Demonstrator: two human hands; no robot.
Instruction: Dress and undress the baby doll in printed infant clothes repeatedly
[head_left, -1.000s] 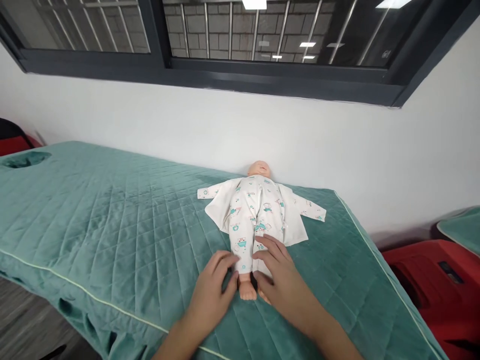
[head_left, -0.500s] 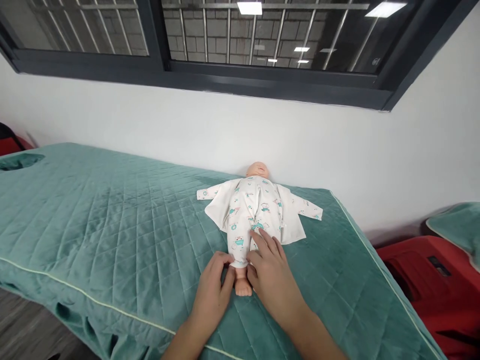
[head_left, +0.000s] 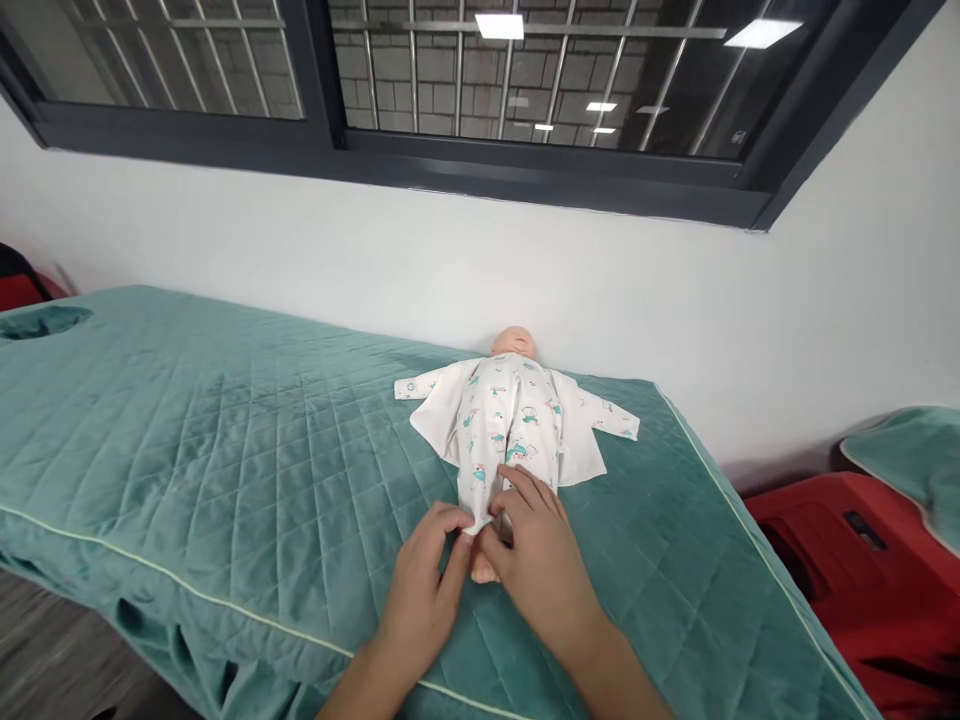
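Note:
A baby doll (head_left: 514, 342) lies on its back, its head toward the wall and one foot (head_left: 484, 570) toward me. It wears a white printed shirt (head_left: 581, 430), spread wide at both sides, and white printed pants (head_left: 480, 430). My left hand (head_left: 427, 575) pinches the hem of the pant leg at the ankle between thumb and finger. Across from it, my right hand (head_left: 536, 555) grips the same hem with thumb and index finger, its other fingers resting over the pants. The doll's other foot is hidden behind my right hand.
A green quilted cover (head_left: 247, 470) lies over the bed, with an opening (head_left: 45, 322) at its far left. Behind it are a white wall (head_left: 300, 250) and a dark-framed barred window (head_left: 525, 170). A red plastic stool (head_left: 825, 540) stands at the right.
Both hands have drawn the pant hem up and pinched it, so it bunches to a point over the ankle. Less of the doll's foot shows now.

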